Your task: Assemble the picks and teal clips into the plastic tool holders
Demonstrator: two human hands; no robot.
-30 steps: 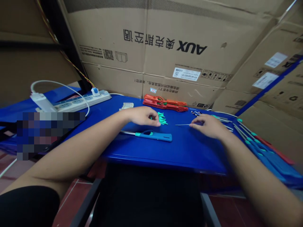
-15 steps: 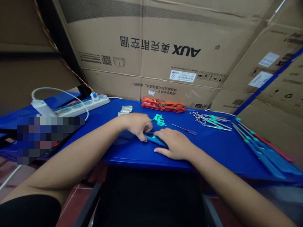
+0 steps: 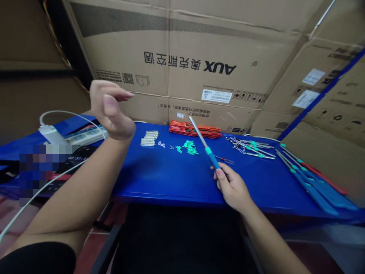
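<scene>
My right hand is closed around the blue handle of a long-necked lighter. Its silver tube and green collar point up and away from me, tilted left above the table. My left hand is raised over the left side of the table, fingers loosely bent and apart, with nothing visible in it. Between the hands lie small green plastic pieces and, farther left, a row of silver tubes. Beyond the lighter's handle, a screwdriver is partly hidden by it.
Red-orange handle shells are stacked at the back against cardboard. Wired metal rods lie to the right, near several blue and red lighters. A power strip, white cable and partly blurred screen sit left.
My left hand has left the blue handle and risen up and left. My right hand has lifted the lighter off the table and turned it so its tube points upward.
</scene>
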